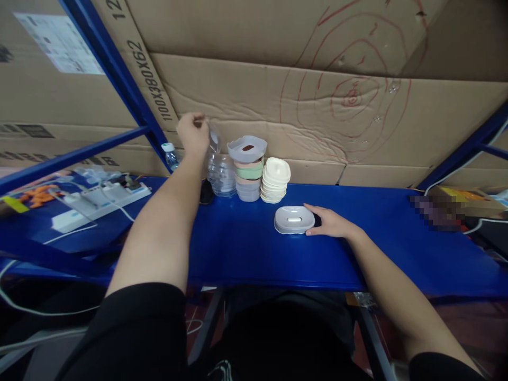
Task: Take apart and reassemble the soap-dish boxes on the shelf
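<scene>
My left hand [193, 135] is raised at the back of the blue table, its fingers closed on a clear plastic piece [215, 138]. Below that piece stands a stack of clear plastic containers [222, 180]. Beside them are piled grey, green and pink oval dishes, with a slotted grey dish [242, 152] on top. A stack of cream dishes [276, 181] comes to their right. Nearer the front, my right hand [331, 221] grips the right end of a pale grey slotted soap dish [294, 212] resting on the table. Something black shows between palm and dish.
A bottle with a pale cap [170, 155] stands behind my left forearm. At left lie a white power strip [101, 206], cables and orange items [39, 196]. Cardboard [246, 84] backs the blue table [246, 254]. Boxes and cables sit at the right end.
</scene>
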The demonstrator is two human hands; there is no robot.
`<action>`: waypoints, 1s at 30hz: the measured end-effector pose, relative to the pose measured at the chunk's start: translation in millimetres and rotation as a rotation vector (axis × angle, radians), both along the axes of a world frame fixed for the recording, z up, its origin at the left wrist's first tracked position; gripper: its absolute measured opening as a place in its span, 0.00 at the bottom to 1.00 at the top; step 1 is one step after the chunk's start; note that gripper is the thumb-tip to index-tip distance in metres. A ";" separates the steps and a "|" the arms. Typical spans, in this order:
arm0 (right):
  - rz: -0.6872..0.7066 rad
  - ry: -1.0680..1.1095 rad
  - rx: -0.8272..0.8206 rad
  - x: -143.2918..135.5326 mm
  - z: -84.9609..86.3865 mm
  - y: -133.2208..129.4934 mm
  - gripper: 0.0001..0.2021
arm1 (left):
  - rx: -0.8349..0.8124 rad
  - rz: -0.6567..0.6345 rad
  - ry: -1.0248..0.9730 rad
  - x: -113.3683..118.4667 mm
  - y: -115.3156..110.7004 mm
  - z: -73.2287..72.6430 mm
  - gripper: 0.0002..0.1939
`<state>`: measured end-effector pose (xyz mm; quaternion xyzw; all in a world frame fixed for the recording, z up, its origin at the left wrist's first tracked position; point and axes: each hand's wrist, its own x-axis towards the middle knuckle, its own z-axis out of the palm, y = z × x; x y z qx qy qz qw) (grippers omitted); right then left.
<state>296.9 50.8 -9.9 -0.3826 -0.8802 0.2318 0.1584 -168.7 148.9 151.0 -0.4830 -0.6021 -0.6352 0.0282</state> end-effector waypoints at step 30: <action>-0.149 0.515 0.160 -29.8 7.5 -21.5 0.42 | 0.031 -0.907 -0.123 181.6 -140.2 -150.5 0.30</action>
